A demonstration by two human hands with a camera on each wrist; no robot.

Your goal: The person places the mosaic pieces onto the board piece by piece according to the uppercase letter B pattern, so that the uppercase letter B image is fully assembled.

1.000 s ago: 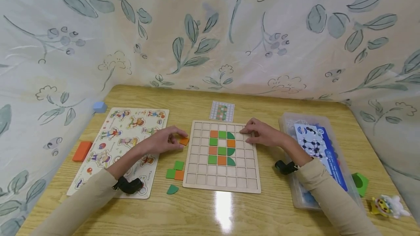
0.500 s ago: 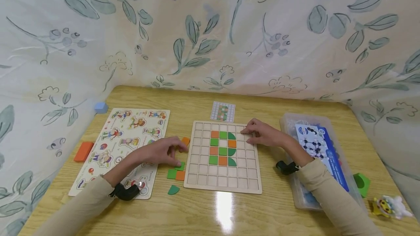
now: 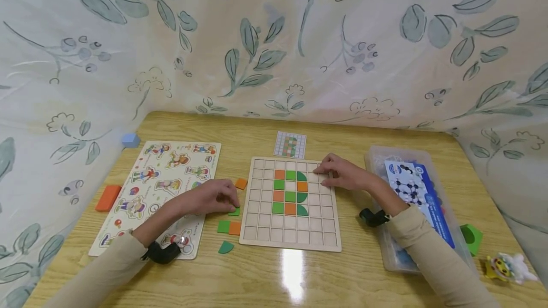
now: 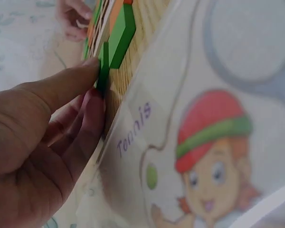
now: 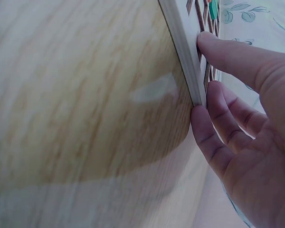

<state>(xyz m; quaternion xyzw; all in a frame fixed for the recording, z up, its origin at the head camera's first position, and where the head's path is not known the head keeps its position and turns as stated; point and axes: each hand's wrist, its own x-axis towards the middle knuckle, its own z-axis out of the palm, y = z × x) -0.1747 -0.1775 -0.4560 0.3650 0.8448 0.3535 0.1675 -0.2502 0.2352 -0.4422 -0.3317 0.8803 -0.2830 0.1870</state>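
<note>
My left hand [image 3: 210, 196] pinches a green square tile [image 3: 233, 212] just left of the wooden grid board [image 3: 291, 246]. In the left wrist view, thumb and fingertips meet the edge of this green tile [image 4: 103, 66], which stands tilted. Square tiles in orange and green, with several dark green quarter-round tiles, fill the board's middle cells. At the board's upper right corner, my right hand [image 3: 344, 173] rests its fingertips. The right wrist view has the thumb on the board's face and one finger against its side edge [image 5: 183, 52].
Left of the board lie a green square [image 3: 224, 226], an orange square [image 3: 240, 183], another orange square [image 3: 234, 228] and a quarter-round tile [image 3: 226, 247]. Behind it is a pattern card [image 3: 290, 145]. A picture puzzle board [image 3: 171, 160] lies left; a plastic box [image 3: 391, 263] stands right.
My left hand has left the upper orange tile and come down to the green square, lifting it slightly away from the two tiles below. The right hand has stayed in place.
</note>
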